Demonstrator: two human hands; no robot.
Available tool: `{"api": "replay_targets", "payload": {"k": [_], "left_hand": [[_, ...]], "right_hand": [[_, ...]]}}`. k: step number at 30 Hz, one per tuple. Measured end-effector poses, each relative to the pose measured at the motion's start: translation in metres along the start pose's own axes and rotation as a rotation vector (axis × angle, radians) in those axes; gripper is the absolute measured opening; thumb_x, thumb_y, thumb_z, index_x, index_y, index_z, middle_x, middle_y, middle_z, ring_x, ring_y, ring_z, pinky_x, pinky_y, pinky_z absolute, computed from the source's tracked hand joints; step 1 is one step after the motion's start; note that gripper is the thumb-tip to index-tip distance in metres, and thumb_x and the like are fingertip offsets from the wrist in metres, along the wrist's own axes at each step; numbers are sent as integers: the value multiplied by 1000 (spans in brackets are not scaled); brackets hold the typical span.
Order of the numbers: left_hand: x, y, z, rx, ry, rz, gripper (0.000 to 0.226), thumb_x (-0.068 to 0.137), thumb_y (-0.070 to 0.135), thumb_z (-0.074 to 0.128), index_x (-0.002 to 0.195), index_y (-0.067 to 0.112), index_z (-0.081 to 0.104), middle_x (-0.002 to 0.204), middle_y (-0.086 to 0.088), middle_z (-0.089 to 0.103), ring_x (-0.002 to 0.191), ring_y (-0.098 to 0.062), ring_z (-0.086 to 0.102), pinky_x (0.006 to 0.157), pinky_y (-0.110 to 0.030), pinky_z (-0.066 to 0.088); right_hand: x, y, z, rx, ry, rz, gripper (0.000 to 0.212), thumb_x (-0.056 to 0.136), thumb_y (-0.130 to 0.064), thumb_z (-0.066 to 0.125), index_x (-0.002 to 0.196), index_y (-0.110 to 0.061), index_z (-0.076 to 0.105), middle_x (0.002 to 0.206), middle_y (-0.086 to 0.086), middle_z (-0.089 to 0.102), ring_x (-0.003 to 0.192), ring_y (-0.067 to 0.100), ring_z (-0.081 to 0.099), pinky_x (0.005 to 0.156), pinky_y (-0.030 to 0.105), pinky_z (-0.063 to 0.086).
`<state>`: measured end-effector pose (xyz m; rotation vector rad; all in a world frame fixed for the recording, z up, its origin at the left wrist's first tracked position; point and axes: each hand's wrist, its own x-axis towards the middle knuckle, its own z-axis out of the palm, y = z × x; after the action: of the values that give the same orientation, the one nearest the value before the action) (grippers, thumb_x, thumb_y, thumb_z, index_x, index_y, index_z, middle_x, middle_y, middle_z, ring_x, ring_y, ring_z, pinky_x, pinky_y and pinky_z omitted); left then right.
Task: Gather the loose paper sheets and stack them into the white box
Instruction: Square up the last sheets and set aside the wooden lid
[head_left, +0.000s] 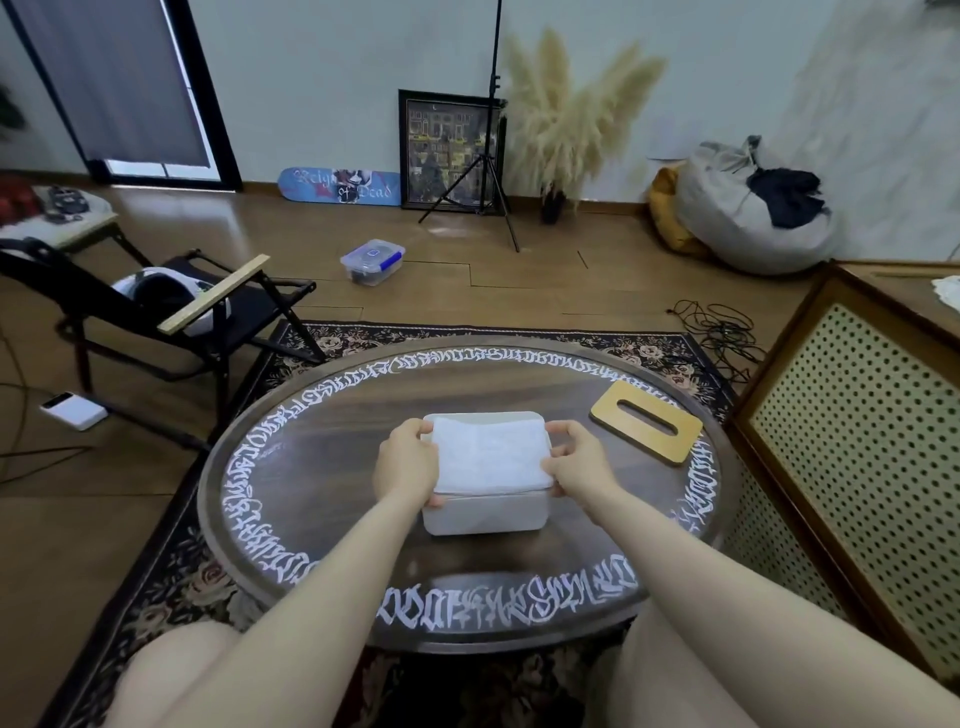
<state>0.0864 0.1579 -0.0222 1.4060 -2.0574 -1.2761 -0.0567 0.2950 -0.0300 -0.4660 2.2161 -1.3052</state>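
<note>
A white box stands in the middle of a round dark table. A stack of white paper sheets sits in its open top, rising a little above the rim. My left hand grips the stack's left edge, fingers curled over the far corner and thumb at the near corner. My right hand grips the right edge the same way. Both hands hold the stack right at the box's opening.
A wooden lid with a long slot lies on the table to the right of the box. A folding chair stands at the left, a perforated cabinet at the right. A patterned rug lies under the table.
</note>
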Motion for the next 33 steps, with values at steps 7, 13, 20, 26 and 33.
{"api": "replay_targets", "payload": {"k": [7,13,20,26,33], "left_hand": [[2,-4,4,57,52,63,38,93,9,36,123,24,54,103,-1,56,44,-31,63,59,-42,58],[-4,-9,3,241,87,256,40,95,16,46,134,25,47,125,0,54,108,-26,57,84,-41,51],[1,-13,4,790,-167,723,56,92,47,53,144,37,35,151,11,31,139,-12,24,107,-30,21],[16,-13,11,930,-276,730,54,94,43,50,145,41,32,157,11,22,144,-11,18,111,-28,14],[25,-15,17,926,-345,656,51,94,44,51,143,43,36,157,9,24,144,-13,19,115,-38,8]], "right_hand": [[3,2,3,-101,34,-72,44,86,6,49,120,-21,52,73,3,49,70,21,52,55,35,52],[-2,1,-1,-243,72,-242,44,86,-1,54,124,-22,50,104,-1,52,96,18,54,84,42,52],[-7,-5,-6,-845,-66,-565,45,90,-28,61,133,-37,50,141,-9,42,130,12,34,103,35,19],[-1,-3,6,-1059,-161,-606,41,96,-30,52,136,-36,50,148,-5,42,135,15,34,105,38,20],[15,-1,19,-1222,-165,-643,34,95,-23,49,127,-32,55,133,0,54,123,21,45,97,36,25]]}}
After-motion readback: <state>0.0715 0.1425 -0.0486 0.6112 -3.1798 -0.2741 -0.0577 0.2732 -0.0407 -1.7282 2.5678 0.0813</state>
